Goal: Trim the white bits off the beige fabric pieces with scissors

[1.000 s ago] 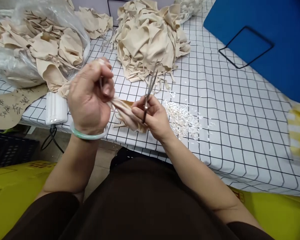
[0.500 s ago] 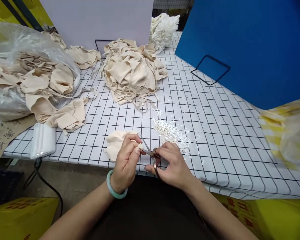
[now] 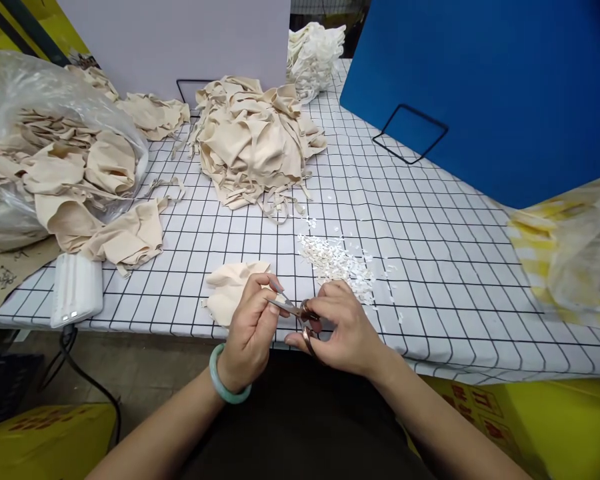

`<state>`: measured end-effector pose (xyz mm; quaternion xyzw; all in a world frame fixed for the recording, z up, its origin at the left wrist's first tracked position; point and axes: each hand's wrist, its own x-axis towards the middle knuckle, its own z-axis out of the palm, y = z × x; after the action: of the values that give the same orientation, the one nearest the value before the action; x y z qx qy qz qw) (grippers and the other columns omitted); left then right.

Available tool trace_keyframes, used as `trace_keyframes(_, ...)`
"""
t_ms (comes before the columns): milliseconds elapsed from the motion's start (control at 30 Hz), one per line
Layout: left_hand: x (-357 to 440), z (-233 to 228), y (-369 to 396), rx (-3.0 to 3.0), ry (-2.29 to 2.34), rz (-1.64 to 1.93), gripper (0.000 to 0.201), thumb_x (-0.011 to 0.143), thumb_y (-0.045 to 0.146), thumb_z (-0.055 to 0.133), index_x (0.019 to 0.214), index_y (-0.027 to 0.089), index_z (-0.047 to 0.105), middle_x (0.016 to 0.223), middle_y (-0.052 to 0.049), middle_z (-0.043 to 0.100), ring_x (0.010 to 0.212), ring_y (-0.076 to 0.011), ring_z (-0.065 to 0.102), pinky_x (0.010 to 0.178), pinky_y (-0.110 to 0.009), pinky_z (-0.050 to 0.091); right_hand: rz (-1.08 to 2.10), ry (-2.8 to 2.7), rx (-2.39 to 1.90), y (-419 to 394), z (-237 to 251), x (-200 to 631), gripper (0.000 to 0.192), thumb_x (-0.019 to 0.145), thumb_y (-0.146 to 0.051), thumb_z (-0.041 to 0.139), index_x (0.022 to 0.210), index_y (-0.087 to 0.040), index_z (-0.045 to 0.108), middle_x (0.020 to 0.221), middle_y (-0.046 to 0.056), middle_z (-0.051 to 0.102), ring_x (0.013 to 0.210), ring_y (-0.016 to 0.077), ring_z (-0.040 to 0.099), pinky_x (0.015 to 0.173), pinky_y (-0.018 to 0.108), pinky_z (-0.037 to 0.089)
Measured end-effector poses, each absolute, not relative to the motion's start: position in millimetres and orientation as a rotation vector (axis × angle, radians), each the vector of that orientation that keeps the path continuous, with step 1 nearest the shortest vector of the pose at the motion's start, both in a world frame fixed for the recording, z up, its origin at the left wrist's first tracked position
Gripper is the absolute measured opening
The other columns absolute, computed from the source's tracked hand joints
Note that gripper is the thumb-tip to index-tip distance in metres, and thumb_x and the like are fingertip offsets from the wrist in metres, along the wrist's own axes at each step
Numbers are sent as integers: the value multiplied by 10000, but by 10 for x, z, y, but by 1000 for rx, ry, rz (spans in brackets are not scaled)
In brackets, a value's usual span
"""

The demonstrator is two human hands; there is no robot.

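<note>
As we look down from the head view, our left hand pinches an edge of the cloth piece, which lies on the table at its near edge. Our right hand is closed around the scissors, blades at the pinched edge. We judge the cloth light, soft and limp: grip it close to the cut. White snippets lie just beyond.

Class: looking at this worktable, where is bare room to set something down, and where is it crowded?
Free: the checked tablecloth between the white snippets, blue board and yellow-striped bag. Crowded: the left, with the clear bag and beige fabric pile, and the near edge by both hands.
</note>
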<state>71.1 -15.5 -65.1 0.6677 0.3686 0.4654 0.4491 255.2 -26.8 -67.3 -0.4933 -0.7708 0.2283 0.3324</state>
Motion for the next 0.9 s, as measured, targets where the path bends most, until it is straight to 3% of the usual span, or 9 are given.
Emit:
trace_keyframes(367,726,-639,-164,1719,924,1116,270,1020,213,393,830,186,582,1038,-88,497,1042,-225,501,931,-380,447,609,-2005,-1295,-298,-689,2563,470,804,-530,725,564,-215,472,468,-36,521,548,138,432,672,360,358)
trace_keyframes(767,909,-592,-51,1849,836,979,245,1015,197,391,848,186,570,963,-77,505,975,-218,517,849,-358,465,353,-1951,-1421,-433,-820,2764,519,851,-497,711,519,-204,441,459,-37,464,512,123,387,623,332,342)
trace_keyframes(900,978,-629,1,1769,836,934,265,1021,237,399,837,189,584,969,-83,506,985,-221,511,838,-346,468,495,-1749,-1564,-475,-873,2855,481,839,-566,700,553,-216,534,513,-12,516,535,145,449,600,330,390)
